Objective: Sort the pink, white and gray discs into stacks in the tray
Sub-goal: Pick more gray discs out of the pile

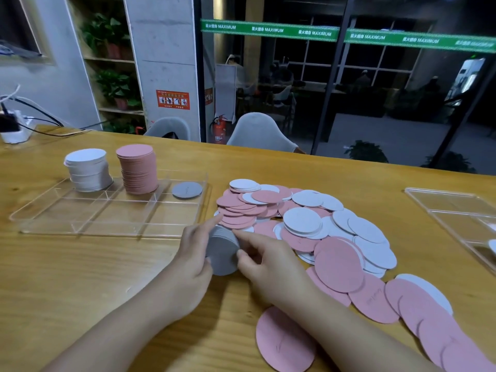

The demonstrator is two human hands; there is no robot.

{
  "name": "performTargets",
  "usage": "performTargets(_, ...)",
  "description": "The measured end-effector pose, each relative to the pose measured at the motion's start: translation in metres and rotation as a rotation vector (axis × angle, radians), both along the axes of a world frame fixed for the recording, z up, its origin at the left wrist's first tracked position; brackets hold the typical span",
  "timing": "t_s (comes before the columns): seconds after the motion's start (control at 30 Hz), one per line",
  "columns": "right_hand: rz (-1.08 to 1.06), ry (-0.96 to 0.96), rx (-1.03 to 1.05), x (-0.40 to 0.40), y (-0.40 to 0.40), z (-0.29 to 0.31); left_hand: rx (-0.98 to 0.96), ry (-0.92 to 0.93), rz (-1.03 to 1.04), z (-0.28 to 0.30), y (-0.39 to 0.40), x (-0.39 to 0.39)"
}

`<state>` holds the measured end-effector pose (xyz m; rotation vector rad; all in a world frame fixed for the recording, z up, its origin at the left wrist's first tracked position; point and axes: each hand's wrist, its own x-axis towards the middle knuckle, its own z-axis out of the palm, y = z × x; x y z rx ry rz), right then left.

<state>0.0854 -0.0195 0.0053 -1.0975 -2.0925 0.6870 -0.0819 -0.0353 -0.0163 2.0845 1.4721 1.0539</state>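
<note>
Loose pink and white discs (308,232) heaped right of the hands, tray (107,224) beyond-left with stacks, left hand (192,253) and right hand (268,260) together clasping gray discs (222,253) on desk (80,277)

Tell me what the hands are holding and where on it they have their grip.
Both hands hold a small bundle of gray discs by its rim: left hand on its left edge, right hand on its right edge.

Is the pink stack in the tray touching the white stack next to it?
Apart. The head view shows a strip of table and clear tray between the white stack and the pink stack from top to base.
</note>
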Motion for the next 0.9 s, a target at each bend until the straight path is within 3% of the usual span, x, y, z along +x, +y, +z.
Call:
performTargets(0.13, -0.101, 0.073, -0.088, 0.002, 0.003, 0.001, 0.097, 0.170, 0.000, 0.000, -0.005, 0.008)
performTargets(0.3, -0.107, 0.148, -0.155, 0.007, 0.004, 0.007, 0.108, 0.289, 0.157, 0.001, -0.008, 0.028)
performTargets(0.63, -0.020, 0.381, -0.185, 0.009, 0.006, 0.009, 0.142, 0.273, 0.126, 0.014, 0.000, 0.026)
performTargets(0.9, -0.006, 0.401, -0.171, 0.014, 0.016, 0.005, 0.156, 0.328, 0.055, 0.020, 0.015, 0.023)
